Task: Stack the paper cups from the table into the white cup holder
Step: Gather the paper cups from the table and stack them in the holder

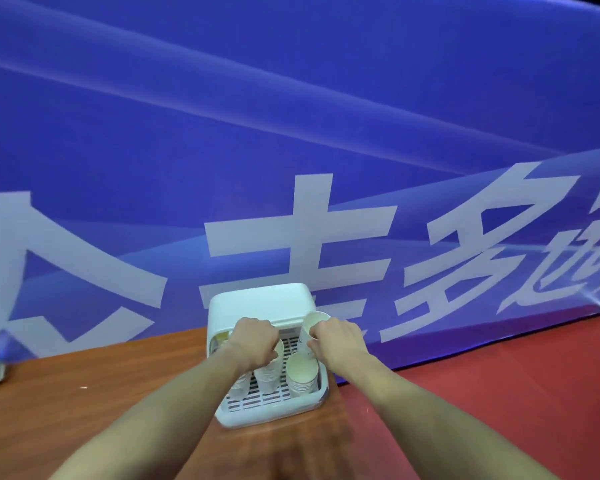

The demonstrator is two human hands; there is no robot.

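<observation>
Late stage, I'd say: white cup holder (pixel 257 308) on the table (pixel 84 393) already has 3 cup stacks (pixel 302 374). Right hand (pixel 338 341) pinches 1 paper cup (pixel 314 323) over the tray; left hand (pixel 255 341) curls round a stack's top cup. No loose cups visible.

Two bare, sleeveless forearms

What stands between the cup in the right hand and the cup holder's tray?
Nothing visible blocks it. The right hand holds a paper cup above the cup holder, with a cup stack just below. The left hand grips another stack beside it.
</observation>
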